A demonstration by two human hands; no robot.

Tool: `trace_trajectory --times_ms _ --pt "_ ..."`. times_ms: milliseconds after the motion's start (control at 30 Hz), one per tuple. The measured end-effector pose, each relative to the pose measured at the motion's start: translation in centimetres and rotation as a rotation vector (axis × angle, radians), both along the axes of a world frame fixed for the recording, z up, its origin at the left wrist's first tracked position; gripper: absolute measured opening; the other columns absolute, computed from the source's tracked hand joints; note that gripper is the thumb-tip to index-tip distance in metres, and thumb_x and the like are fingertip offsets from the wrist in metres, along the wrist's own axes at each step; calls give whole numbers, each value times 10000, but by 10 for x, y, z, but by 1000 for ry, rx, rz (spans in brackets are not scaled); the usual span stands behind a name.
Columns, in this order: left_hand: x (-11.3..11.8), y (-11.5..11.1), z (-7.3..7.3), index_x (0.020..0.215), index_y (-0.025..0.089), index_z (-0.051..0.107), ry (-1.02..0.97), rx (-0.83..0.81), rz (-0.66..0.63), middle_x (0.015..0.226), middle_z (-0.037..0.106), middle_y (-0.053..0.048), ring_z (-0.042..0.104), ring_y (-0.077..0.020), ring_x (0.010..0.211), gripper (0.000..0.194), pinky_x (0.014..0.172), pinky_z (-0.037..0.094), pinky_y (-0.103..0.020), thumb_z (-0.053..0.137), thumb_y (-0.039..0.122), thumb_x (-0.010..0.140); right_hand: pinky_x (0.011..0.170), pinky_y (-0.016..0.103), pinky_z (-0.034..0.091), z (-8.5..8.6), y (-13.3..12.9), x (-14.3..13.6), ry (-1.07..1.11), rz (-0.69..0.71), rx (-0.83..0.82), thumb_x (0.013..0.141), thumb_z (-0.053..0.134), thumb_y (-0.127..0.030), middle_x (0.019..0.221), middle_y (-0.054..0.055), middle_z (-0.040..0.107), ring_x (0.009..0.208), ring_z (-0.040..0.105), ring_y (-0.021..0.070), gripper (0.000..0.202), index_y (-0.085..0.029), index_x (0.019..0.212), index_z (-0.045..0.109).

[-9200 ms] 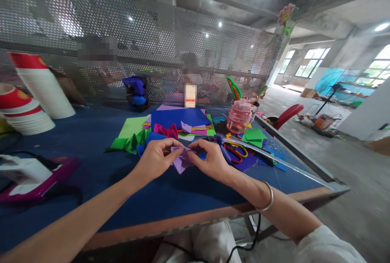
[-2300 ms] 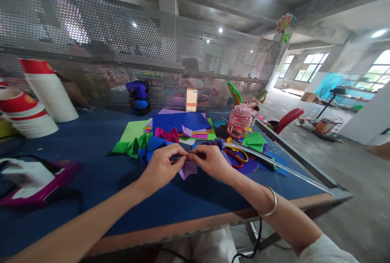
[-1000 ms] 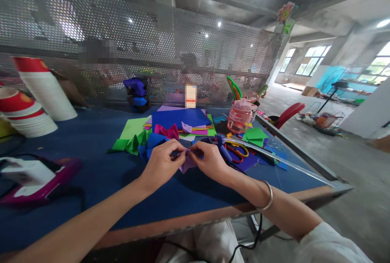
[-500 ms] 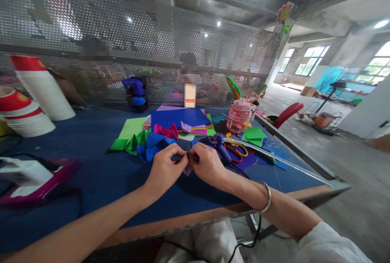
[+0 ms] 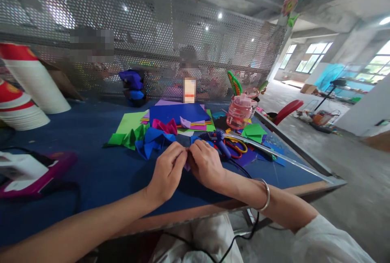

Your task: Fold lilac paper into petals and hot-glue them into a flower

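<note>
My left hand (image 5: 169, 169) and my right hand (image 5: 207, 163) meet over the front of the blue table. Both are closed, with thumbs and fingertips pinching a small piece of purple paper (image 5: 187, 166). Only a lower corner of it shows; my fingers hide the rest. Just behind my left hand lie folded blue paper (image 5: 154, 141), folded green paper (image 5: 130, 138) and a folded magenta piece (image 5: 165, 126). A small folded lilac piece (image 5: 185, 122) rests on the stack of coloured sheets (image 5: 173, 113). Beyond my right hand is a blue glue gun (image 5: 223, 144).
Scissors (image 5: 239, 147) and a long clear strip (image 5: 283, 158) lie on the right, before a pink bottle (image 5: 239, 113). On the left stand paper cups (image 5: 45, 78) and a magenta power strip (image 5: 57, 169). A perforated metal screen (image 5: 137, 31) rises behind the table.
My fingers have curled closer round the purple paper, so less of it shows. The whole view has shifted slightly; the things on the table look unmoved.
</note>
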State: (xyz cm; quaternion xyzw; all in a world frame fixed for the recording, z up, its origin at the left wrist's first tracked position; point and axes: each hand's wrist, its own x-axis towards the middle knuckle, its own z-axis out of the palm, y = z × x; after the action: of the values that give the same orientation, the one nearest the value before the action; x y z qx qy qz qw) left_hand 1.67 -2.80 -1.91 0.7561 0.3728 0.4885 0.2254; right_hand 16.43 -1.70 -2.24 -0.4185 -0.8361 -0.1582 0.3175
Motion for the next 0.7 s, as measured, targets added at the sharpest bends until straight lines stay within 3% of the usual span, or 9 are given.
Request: trace_trajectory --times_ms 167,300,400,567,700 --pt "-4 8 7 709 199 522 17 -61 -1 708 533 4 521 -144 659 257 610 435 -270 439 305 928 635 294 357 1 2 1 58 84 -32 932 437 -166 759 57 572 687 493 185 187 -191 762 512" --pt "-9 21 11 833 192 606 -34 -185 -30 816 662 -25 634 -187 774 99 602 513 -257 557 275 808 638 273 375 2 10 3 122 80 -74 928 486 -164 776 52 603 702 534 171 146 -185 793 540" --pt "-11 30 9 870 188 637 -30 -170 -28 873 698 -44 663 -202 817 155 641 546 -275 552 204 741 651 260 396 6 13 3 186 52 -139 916 521 -151 796 48 634 730 578 163 123 -180 809 573" --pt "-14 42 6 927 182 667 -96 -160 21 864 718 -41 685 -191 765 247 694 563 -299 572 207 701 720 276 446 16 6 4 328 106 -313 919 578 -318 916 72 688 841 643 189 167 -176 1005 598" --pt "-14 45 9 974 170 686 -192 -217 50 897 727 -60 693 -198 786 280 697 565 -299 598 265 726 614 248 414 16 6 4 407 67 -521 840 656 -326 812 34 689 707 636 167 196 -179 946 582"
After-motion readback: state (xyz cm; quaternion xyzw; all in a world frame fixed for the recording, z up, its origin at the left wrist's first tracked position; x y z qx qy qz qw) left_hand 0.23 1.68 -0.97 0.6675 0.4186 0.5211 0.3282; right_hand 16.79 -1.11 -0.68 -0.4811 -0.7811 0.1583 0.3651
